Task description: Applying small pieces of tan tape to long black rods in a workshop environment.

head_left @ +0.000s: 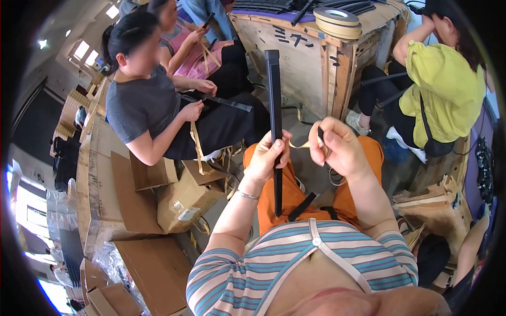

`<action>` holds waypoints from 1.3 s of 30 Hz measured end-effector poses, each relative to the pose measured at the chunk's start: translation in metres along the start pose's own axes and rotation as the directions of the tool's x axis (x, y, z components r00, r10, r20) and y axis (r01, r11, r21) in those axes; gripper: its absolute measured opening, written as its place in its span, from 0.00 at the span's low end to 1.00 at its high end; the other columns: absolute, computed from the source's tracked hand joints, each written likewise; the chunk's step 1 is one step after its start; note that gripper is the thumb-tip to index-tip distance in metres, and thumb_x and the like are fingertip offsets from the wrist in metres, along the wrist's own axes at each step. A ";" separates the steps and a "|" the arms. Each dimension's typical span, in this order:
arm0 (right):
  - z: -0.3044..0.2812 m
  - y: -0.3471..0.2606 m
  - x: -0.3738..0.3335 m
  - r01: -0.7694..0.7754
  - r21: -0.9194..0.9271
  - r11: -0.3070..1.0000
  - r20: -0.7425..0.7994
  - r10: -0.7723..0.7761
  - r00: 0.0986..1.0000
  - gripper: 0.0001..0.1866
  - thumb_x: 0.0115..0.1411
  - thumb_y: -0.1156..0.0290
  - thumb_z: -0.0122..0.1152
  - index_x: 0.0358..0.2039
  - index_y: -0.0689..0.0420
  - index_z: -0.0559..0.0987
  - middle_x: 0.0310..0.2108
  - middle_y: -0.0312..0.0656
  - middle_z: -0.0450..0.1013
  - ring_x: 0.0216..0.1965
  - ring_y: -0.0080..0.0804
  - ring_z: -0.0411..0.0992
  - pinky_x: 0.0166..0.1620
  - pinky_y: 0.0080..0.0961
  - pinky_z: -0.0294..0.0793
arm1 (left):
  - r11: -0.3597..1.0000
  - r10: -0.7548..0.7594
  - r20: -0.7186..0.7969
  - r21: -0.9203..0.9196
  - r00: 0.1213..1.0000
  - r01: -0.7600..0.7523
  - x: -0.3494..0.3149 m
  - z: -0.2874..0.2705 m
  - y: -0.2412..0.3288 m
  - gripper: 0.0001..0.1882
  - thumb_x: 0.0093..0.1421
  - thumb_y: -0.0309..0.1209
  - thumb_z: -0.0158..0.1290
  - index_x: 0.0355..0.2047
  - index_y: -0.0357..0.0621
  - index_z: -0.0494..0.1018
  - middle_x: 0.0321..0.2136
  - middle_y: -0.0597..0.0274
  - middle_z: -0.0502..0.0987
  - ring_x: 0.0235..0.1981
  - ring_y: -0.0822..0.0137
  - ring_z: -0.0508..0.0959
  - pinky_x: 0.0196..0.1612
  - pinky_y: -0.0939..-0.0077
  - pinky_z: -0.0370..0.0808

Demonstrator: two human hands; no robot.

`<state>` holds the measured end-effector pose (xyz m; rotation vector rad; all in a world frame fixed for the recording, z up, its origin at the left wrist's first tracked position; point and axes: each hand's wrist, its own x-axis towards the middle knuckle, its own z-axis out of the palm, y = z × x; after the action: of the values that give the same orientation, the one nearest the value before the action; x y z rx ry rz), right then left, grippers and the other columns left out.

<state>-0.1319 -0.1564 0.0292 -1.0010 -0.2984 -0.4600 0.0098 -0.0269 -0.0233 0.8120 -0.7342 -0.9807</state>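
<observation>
My left hand [268,158] is closed round a long, narrow black strip-like part [274,89], held upright above my lap. Its wider end cap points away from me. From beside the left fingers a thin tan tape [299,145] crosses to my right hand [337,146], whose fingers are curled and pinched on it. A curl of tape hangs below the right hand. On my orange trousers [371,158] lies a shorter black piece [302,207]. Where exactly the tape meets the black part is hidden by my fingers.
Tape rolls [337,23] and black strips [263,5] top a wooden crate [295,58] ahead. Seated co-workers are at left [145,89] and right [443,84]. Open cardboard boxes [187,200] stand at my left. A small wooden stand [437,203] is at right.
</observation>
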 end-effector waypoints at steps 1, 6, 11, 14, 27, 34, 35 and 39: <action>-0.003 -0.004 0.001 0.022 -0.043 0.999 -0.035 -0.024 0.999 0.12 0.61 0.63 0.48 0.26 0.58 0.66 0.26 0.41 0.65 0.19 0.22 0.63 0.22 0.17 0.62 | 0.999 0.044 -0.048 0.023 0.998 -0.043 0.004 -0.003 -0.005 0.16 0.61 0.38 0.46 0.42 0.38 0.67 0.22 0.67 0.67 0.14 0.78 0.62 0.16 0.87 0.58; -0.013 -0.018 0.001 0.068 -0.450 0.891 -0.240 -0.194 0.951 0.08 0.61 0.68 0.50 0.28 0.59 0.71 0.20 0.30 0.64 0.19 0.14 0.59 0.23 0.12 0.58 | 0.993 0.030 -0.044 0.115 0.999 -0.025 0.016 -0.002 0.004 0.19 0.65 0.40 0.37 0.41 0.34 0.66 0.14 0.67 0.63 0.12 0.76 0.62 0.17 0.85 0.60; -0.013 -0.025 0.014 0.113 -0.765 0.635 -0.160 -0.357 0.920 0.08 0.57 0.71 0.56 0.25 0.60 0.70 0.18 0.28 0.61 0.20 0.11 0.55 0.23 0.12 0.54 | 0.995 -0.053 0.056 0.089 0.997 0.048 0.016 0.024 0.027 0.18 0.65 0.39 0.37 0.42 0.36 0.65 0.13 0.67 0.63 0.12 0.77 0.61 0.16 0.85 0.59; -0.013 -0.034 0.021 0.152 -0.775 0.614 -0.120 -0.378 0.918 0.09 0.57 0.71 0.57 0.24 0.61 0.70 0.17 0.28 0.61 0.20 0.11 0.56 0.23 0.12 0.54 | 0.964 -0.072 0.031 0.258 0.997 0.062 0.014 0.037 0.036 0.15 0.64 0.37 0.39 0.43 0.40 0.66 0.12 0.69 0.61 0.10 0.80 0.58 0.15 0.88 0.56; -0.027 -0.009 0.024 0.051 -0.815 0.577 -0.167 -0.318 0.933 0.08 0.55 0.74 0.56 0.21 0.60 0.70 0.17 0.28 0.62 0.21 0.13 0.57 0.23 0.14 0.57 | 0.906 -0.151 -0.078 0.387 0.985 0.170 -0.009 0.032 0.030 0.12 0.63 0.38 0.41 0.38 0.43 0.67 0.13 0.76 0.58 0.11 0.82 0.57 0.14 0.88 0.53; -0.092 0.089 -0.041 -0.465 -0.490 0.737 -0.458 0.236 0.857 0.11 0.56 0.71 0.56 0.18 0.56 0.69 0.16 0.27 0.63 0.18 0.12 0.58 0.22 0.13 0.56 | 0.797 -0.574 -0.173 0.105 0.801 0.594 -0.080 -0.047 -0.063 0.14 0.63 0.41 0.38 0.35 0.45 0.68 0.12 0.71 0.61 0.09 0.79 0.57 0.11 0.84 0.54; -0.100 0.101 -0.051 -0.530 -0.430 0.731 -0.492 0.303 0.817 0.11 0.56 0.70 0.56 0.18 0.56 0.70 0.16 0.28 0.64 0.18 0.11 0.58 0.21 0.12 0.56 | 0.748 -0.653 -0.142 0.034 0.744 0.663 -0.090 -0.047 -0.066 0.14 0.64 0.40 0.37 0.37 0.44 0.66 0.14 0.70 0.61 0.09 0.80 0.56 0.12 0.85 0.53; -0.113 0.124 -0.074 -0.588 -0.217 0.779 -0.518 0.418 0.746 0.10 0.56 0.69 0.56 0.20 0.58 0.70 0.17 0.30 0.64 0.16 0.13 0.58 0.18 0.12 0.57 | 0.732 -0.678 -0.136 -0.032 0.722 0.681 -0.108 -0.060 -0.095 0.13 0.64 0.37 0.37 0.36 0.41 0.66 0.12 0.67 0.63 0.08 0.78 0.58 0.11 0.85 0.54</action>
<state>-0.1308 -0.1796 -0.1525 -1.2569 0.5032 -0.2208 -0.0207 0.0559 -0.1514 1.1974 -0.3044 -1.5608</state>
